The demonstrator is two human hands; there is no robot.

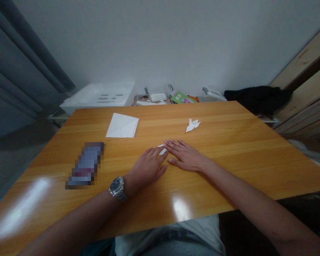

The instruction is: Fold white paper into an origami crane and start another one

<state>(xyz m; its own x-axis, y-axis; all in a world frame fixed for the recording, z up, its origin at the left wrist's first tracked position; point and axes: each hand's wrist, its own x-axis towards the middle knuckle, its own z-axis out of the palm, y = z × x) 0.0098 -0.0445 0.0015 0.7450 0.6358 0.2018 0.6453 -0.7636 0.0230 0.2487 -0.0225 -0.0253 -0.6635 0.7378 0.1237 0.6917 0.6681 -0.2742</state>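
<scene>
A small piece of folded white paper [163, 150] lies on the wooden table [229, 135], mostly covered by my fingers. My left hand [149, 164], with a metal watch [117, 187] at the wrist, rests over its left side with fingers stretched out. From the right, my right hand [183, 155] lies flat, its fingertips on the paper and its thumb apart. Beyond my right hand stands a white folded paper crane [192, 125]. How the paper under my fingers is folded cannot be made out.
A white paper sheet [122, 126] with a perforated edge lies at the back left. Left of my left hand is a pixelated phone-shaped object [85, 165]. Behind the table are a white plastic basin [101, 94], a green booklet [181, 97] and a dark cloth [256, 99].
</scene>
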